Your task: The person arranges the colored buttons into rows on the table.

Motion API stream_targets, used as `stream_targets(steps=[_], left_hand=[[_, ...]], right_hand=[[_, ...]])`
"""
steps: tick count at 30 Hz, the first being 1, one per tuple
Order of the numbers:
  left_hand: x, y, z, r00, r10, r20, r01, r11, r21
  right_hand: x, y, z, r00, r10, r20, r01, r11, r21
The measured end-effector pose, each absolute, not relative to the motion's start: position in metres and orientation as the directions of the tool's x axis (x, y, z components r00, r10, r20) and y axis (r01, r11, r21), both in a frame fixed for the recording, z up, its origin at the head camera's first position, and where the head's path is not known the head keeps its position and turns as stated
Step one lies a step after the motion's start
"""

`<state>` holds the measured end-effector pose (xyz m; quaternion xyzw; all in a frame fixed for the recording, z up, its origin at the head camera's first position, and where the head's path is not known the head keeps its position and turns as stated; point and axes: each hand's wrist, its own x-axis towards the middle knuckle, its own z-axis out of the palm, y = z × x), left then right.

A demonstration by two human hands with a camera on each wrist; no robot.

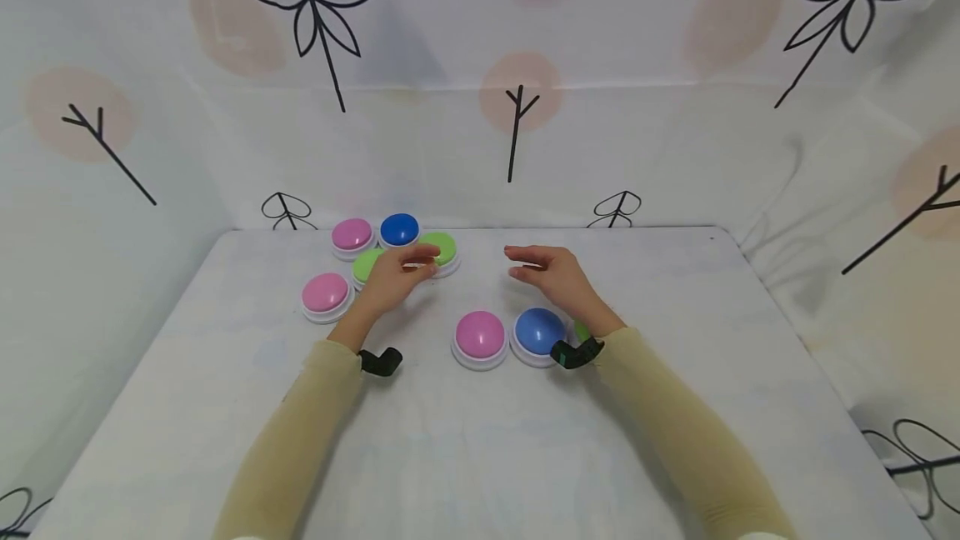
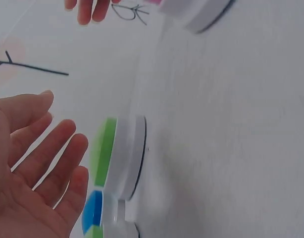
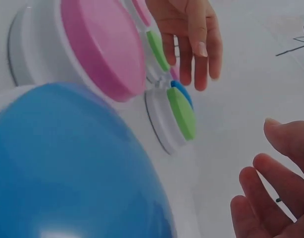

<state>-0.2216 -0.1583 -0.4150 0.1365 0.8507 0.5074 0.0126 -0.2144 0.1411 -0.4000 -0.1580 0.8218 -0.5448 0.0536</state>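
Domed buttons stood on the white table in two groups, coloured tops up and flat white bases down, presumably so that they sat steady and could be pressed from above. Far left, a loose cluster held a pink button, a blue button, two green ones and, at its near left edge, another pink button. Nearer and to the right, a row ran from pink to a blue button to a green button mostly hidden behind the right wrist; standing side by side probably kept all three within easy reach. The left hand hung over the near right side of the cluster, its fingers loosely extended, slightly bent and holding nothing, with the thumb apart from them. The right hand hung just beyond the row in much the same way, fingers relaxed and moderately wide, also without a grip. Well apart, the hands left a gap over the middle of the table, perhaps to keep each near its own group. On the inner side of each wrist sat a dark device, seemingly placed there to face the fingers.
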Motion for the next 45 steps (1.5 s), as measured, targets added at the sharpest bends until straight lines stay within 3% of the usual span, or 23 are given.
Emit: stream_targets(steps=[13,25,34,45], left_hand=[[-0.226,-0.184,-0.417,-0.991,0.099,0.09,0.127,0.479,0.868],[-0.24,-0.176,-0.416,-0.987,0.16,0.034,0.112,0.507,0.854],[-0.251,-0.178,-0.421,-0.98,0.199,0.007,0.123,0.58,0.805],[-0.257,-0.18,-0.422,-0.979,0.202,-0.005,0.137,0.681,0.719]], right_hand=[[-0.252,0.093,-0.403,-0.952,-0.304,0.04,-0.149,0.345,-0.927],[-0.275,0.053,-0.417,-0.966,-0.259,-0.009,-0.087,0.356,-0.93],[-0.281,0.039,-0.423,-0.95,-0.312,-0.021,-0.092,0.342,-0.935],[-0.276,0.03,-0.425,-0.946,-0.321,-0.047,-0.107,0.443,-0.89]])
